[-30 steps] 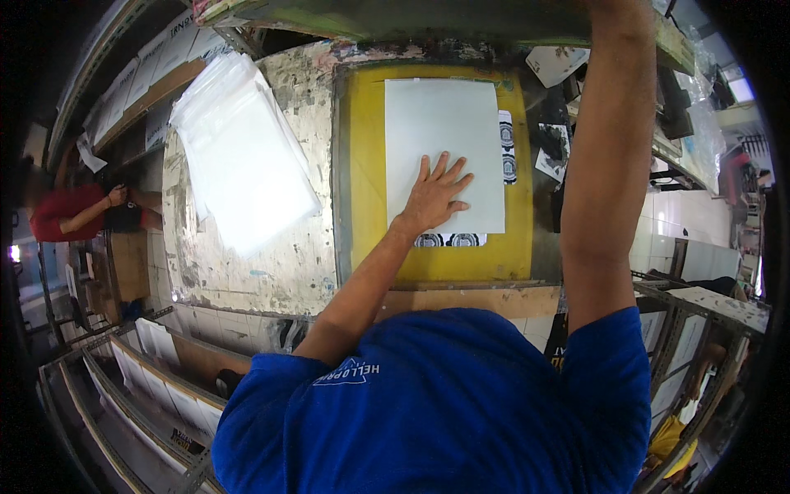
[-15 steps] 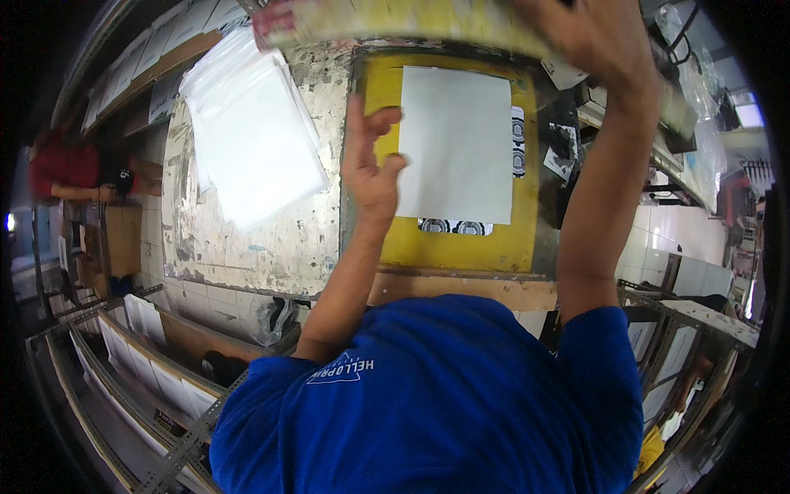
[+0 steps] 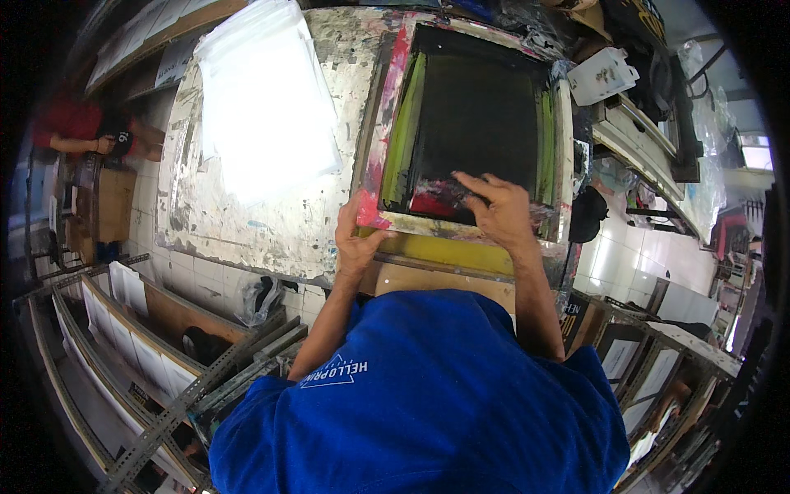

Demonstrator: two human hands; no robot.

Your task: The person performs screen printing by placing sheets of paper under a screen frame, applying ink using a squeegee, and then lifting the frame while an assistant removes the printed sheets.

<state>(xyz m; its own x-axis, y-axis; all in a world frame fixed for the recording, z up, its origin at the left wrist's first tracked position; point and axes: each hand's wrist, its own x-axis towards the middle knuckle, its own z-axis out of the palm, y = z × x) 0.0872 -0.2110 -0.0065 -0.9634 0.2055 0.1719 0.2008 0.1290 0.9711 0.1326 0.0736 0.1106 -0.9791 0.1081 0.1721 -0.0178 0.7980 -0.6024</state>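
Observation:
A paint-smeared screen printing frame (image 3: 385, 165) lies flat over a yellow board (image 3: 453, 250), whose near strip shows below it. Dark ink covers most of its mesh (image 3: 485, 90), with green-yellow bands down the sides. My left hand (image 3: 357, 245) grips the frame's near left corner, thumb on the near edge. Over the near part of the screen, my right hand (image 3: 504, 212) has its fingers stretched out to the left. Beside those fingers lies a red and black ink-smeared thing (image 3: 436, 200), perhaps a squeegee. The frame hides the white sheet seen earlier on the board.
White sheets (image 3: 267, 107) are stacked on the stained table (image 3: 247, 235) to the left. A white plastic piece (image 3: 603, 76) sits beyond the frame's right side. Racks of boards (image 3: 140, 329) stand near left. A person in red (image 3: 70, 132) is at far left.
The frame, raised at the far side before, has come down over the board and white sheet. My right hand has dropped to the screen's near part; my left has taken the frame's corner.

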